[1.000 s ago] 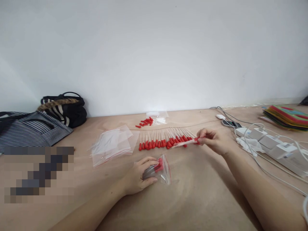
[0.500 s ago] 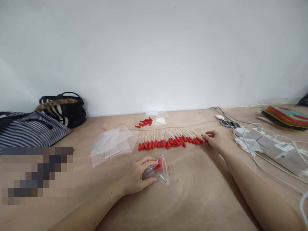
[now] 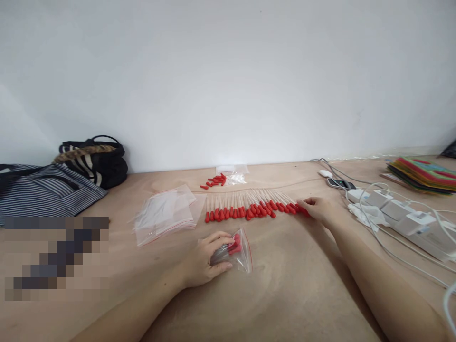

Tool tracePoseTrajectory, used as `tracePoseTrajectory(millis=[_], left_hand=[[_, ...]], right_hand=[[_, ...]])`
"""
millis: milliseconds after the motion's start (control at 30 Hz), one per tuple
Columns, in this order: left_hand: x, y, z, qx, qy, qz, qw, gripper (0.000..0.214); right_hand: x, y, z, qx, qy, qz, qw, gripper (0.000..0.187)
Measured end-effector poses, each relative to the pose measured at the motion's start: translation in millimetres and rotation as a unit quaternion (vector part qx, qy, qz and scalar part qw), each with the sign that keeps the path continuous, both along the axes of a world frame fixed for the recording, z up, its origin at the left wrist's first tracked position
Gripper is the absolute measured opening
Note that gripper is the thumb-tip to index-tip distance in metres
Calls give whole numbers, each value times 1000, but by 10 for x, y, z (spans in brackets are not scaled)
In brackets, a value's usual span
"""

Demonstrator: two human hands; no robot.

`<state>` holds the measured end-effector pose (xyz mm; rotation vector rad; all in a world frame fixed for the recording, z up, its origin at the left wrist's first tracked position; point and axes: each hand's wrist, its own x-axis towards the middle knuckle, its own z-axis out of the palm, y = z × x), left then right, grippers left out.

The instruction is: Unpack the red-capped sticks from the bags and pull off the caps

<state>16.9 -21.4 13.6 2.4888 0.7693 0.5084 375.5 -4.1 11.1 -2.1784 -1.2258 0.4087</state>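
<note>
My left hand [image 3: 210,259] is closed round a small clear zip bag [image 3: 244,259] that lies on the table. Red rubber bulbs [image 3: 235,244] show inside the bag. Beyond it runs a long row of droppers [image 3: 245,210], their red bulbs facing me and their pale thin tubes pointing to the wall. At the right end of this row, my right hand [image 3: 315,209] has its fingers pressed together on the red bulb of a dropper [image 3: 302,209]. The fingers partly cover that bulb.
A stack of clear zip bags [image 3: 164,218] lies left of the row. Loose red bulbs [image 3: 215,181] sit by a clear plastic sheet [image 3: 237,178] near the wall. Chargers on a power strip [image 3: 402,213], cables and coloured sheets [image 3: 423,173] are at right; a striped bag [image 3: 53,190] stands at left.
My right hand has shifted slightly, and the dropper in it has come down against the right end of the row. My left hand and the bag have stayed put.
</note>
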Motion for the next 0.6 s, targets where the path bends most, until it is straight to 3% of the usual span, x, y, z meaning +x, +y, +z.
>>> tracePoseTrajectory(millis=[100,233,300,367,433,533,600], left_hand=[[2,3,1,-3,5,-1,1000,40],[4,5,9,-4,7,2,1000,41],[2,3,11,-2,7,5,1000,42],[-1,0,11,-2,9,13,1000,43],[-1,-5,12,-6,7,15,1000,44],[0,-9,12,-16,-1,8,1000,48],[-2,-11,8,-21,2,13,1000,52]], right_hand=[[44,25,-23,25,-14,-16,999,32],[-70,38,-31,188,-22,-5,982,31],[-276,-16,-3,243,7,101,965,29],[-553,-114,27,221,33,288,931,24],[-836,-227,33,197,30,420,885,18],[-1149,-350,-14,161,9,485,860,16],[-1262,-382,-55,144,-11,480,865,15]])
